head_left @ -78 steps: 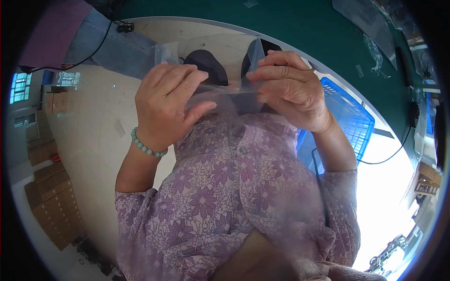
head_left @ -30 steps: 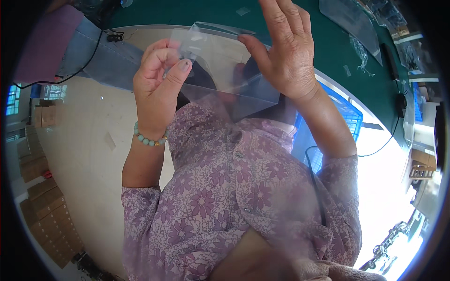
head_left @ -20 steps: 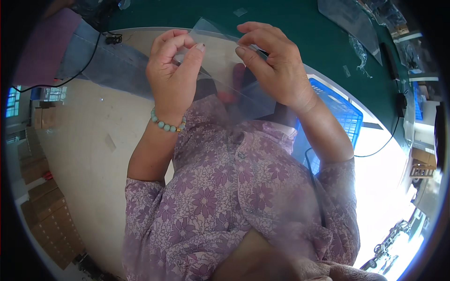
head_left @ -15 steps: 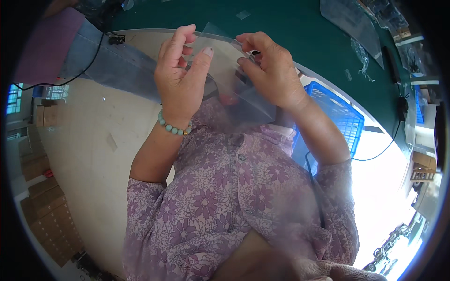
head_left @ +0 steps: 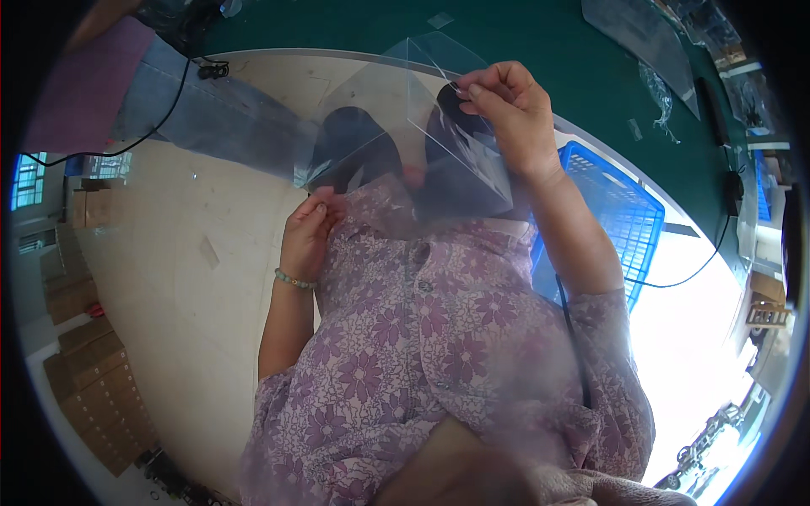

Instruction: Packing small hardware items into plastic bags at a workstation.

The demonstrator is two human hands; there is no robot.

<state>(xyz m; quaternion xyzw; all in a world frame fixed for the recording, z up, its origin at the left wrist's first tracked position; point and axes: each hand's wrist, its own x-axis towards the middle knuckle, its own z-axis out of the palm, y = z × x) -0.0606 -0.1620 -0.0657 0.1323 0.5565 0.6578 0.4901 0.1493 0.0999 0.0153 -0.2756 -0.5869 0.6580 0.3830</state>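
While pale floor (head_left: 194,278) fills the left side, a dark green table (head_left: 540,51) curves across the top and right. Seated person in a purple flowered shirt (head_left: 405,337), facing the table. At upper left, a co-worker's leg in blue denim (head_left: 211,105). Open-mesh blue crate (head_left: 633,207) stands below the table edge, beside the right forearm. The clear plastic piece (head_left: 456,160) is up in the air over the lap, spanning the space between both hands; a slanting crease or edge shows in it, and the dark trousers are visible through it. Right hand (head_left: 516,110) higher, thumb and forefinger pinched on the plastic's upper right edge. Left hand (head_left: 310,228) lower, thumb and fingertips drawn together at the lower left edge; cannot tell whether they grip it. Bead bracelet (head_left: 294,279), pale green, on the left wrist. Small clear scrap (head_left: 440,20) lies on the tabletop.
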